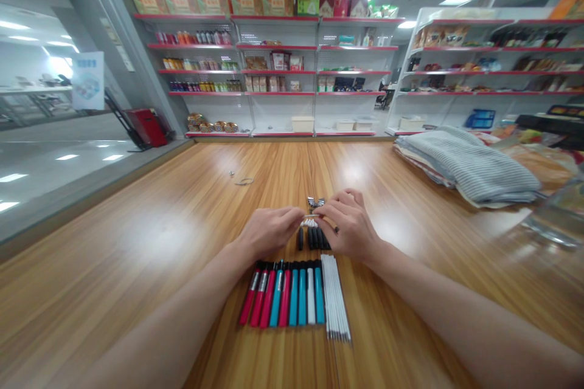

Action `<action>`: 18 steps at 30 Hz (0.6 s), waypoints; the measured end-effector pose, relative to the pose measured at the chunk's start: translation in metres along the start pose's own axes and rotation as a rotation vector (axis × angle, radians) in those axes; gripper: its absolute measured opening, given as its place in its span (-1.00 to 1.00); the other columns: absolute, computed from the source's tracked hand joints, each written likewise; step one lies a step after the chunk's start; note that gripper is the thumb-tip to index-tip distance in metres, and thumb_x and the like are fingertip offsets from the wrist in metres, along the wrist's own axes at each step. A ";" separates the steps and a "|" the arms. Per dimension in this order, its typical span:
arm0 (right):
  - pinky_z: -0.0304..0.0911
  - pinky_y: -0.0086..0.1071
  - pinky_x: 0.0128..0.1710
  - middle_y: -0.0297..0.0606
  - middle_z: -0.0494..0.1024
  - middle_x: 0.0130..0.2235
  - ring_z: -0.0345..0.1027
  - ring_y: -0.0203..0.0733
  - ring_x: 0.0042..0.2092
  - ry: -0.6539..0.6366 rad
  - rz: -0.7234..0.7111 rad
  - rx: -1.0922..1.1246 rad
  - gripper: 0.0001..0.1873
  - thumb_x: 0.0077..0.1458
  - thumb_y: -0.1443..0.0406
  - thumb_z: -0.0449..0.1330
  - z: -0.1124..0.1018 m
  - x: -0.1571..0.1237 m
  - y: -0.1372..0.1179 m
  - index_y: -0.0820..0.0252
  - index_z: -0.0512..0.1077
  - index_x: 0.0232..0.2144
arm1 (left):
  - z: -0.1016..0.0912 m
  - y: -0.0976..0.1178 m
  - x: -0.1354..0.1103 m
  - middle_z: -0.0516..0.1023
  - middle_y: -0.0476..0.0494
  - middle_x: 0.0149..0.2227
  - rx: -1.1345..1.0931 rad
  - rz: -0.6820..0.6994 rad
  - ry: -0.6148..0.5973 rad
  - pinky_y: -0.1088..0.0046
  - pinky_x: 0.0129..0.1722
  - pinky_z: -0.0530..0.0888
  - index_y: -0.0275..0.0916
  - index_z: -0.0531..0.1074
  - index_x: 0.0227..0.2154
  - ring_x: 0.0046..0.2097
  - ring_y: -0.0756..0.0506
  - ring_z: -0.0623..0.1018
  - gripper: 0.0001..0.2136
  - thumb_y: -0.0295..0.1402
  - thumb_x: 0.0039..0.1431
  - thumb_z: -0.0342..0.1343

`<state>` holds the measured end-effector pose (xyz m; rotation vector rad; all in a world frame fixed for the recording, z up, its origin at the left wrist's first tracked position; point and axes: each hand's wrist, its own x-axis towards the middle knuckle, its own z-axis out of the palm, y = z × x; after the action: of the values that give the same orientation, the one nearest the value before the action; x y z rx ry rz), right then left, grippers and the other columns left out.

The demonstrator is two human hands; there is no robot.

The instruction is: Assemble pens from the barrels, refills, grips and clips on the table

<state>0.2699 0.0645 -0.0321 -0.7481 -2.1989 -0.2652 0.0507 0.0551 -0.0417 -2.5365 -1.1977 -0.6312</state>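
My left hand [272,230] and my right hand [347,223] meet above the middle of the table, fingertips pinched. Between them runs a small thin pale piece [311,215], held at both ends; its kind is too small to make out. A small dark spot shows at my right fingers. Below the hands lie several black pen grips or caps [316,238] and small white pieces [309,223], partly covered by my right hand. Nearer me is a row of pen barrels [292,295] in pink, blue and white. Beside it, white pen refills [336,298] lie side by side. Shiny metal clips [316,201] lie beyond the hands.
A thin ring-like loop [245,181] and a tiny metal bit [231,174] lie at the far left of the wooden table [159,292]. Folded striped cloth [474,164] and a clear container [559,213] are on the right. Stocked shelves [274,72] stand behind.
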 end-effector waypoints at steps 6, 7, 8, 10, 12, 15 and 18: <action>-0.07 -0.15 0.01 -0.32 0.52 -0.39 0.23 -0.18 -0.23 -0.010 -0.009 0.009 -0.85 0.20 0.30 0.14 0.000 -0.001 0.004 0.15 0.46 -0.41 | 0.001 -0.004 0.000 0.55 -0.01 -0.28 0.009 -0.007 -0.016 0.47 -0.48 0.15 -0.12 0.35 -0.20 -0.37 -0.01 0.48 -0.80 -0.24 0.36 -0.16; -0.07 -0.15 0.01 -0.32 0.52 -0.39 0.23 -0.18 -0.23 -0.019 -0.012 0.013 -0.84 0.20 0.30 0.14 0.000 -0.001 0.004 0.15 0.46 -0.43 | 0.001 -0.004 0.000 0.54 0.00 -0.28 0.015 -0.001 -0.028 0.47 -0.48 0.14 -0.11 0.35 -0.19 -0.37 0.00 0.48 -0.79 -0.23 0.37 -0.17; -0.07 -0.15 0.01 -0.32 0.52 -0.40 0.24 -0.18 -0.22 -0.030 -0.011 0.020 -0.83 0.19 0.29 0.15 0.000 -0.001 0.005 0.16 0.46 -0.44 | 0.000 -0.004 0.000 0.54 0.00 -0.29 0.023 0.002 -0.044 0.48 -0.48 0.13 -0.11 0.35 -0.19 -0.37 0.00 0.47 -0.78 -0.22 0.37 -0.18; -0.05 -0.15 0.00 -0.31 0.53 -0.39 0.25 -0.17 -0.22 -0.044 0.007 0.041 -0.84 0.17 0.28 0.17 0.000 -0.002 0.008 0.17 0.47 -0.44 | 0.000 -0.004 0.000 0.53 0.01 -0.32 0.040 -0.005 -0.076 0.47 -0.48 0.12 -0.11 0.35 -0.23 -0.37 0.00 0.46 -0.75 -0.20 0.38 -0.21; -0.02 -0.17 -0.01 -0.28 0.55 -0.37 0.27 -0.17 -0.23 -0.036 0.067 0.065 -0.85 0.17 0.28 0.16 0.001 -0.003 0.015 0.18 0.48 -0.41 | -0.001 -0.005 0.000 0.53 0.00 -0.32 0.044 -0.037 -0.090 0.47 -0.47 0.13 -0.13 0.34 -0.26 -0.37 -0.01 0.47 -0.73 -0.19 0.38 -0.23; 0.07 -0.21 -0.08 -0.26 0.57 -0.35 0.31 -0.17 -0.25 0.006 0.228 0.107 -0.84 0.17 0.31 0.13 0.006 -0.008 0.033 0.18 0.51 -0.37 | -0.001 -0.007 -0.001 0.53 -0.01 -0.29 0.039 -0.100 -0.088 0.46 -0.44 0.15 -0.14 0.33 -0.26 -0.33 -0.03 0.49 -0.73 -0.20 0.38 -0.24; 0.18 -0.31 -0.23 -0.28 0.57 -0.37 0.35 -0.19 -0.30 -0.036 0.407 0.202 -0.84 0.13 0.29 0.15 0.015 -0.014 0.053 0.15 0.55 -0.35 | 0.000 -0.008 -0.001 0.54 0.00 -0.29 0.036 -0.156 -0.096 0.45 -0.43 0.16 -0.14 0.32 -0.27 -0.32 -0.05 0.51 -0.73 -0.19 0.38 -0.25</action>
<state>0.2989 0.1070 -0.0548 -1.0645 -2.0118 0.1739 0.0440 0.0596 -0.0417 -2.4861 -1.4375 -0.5222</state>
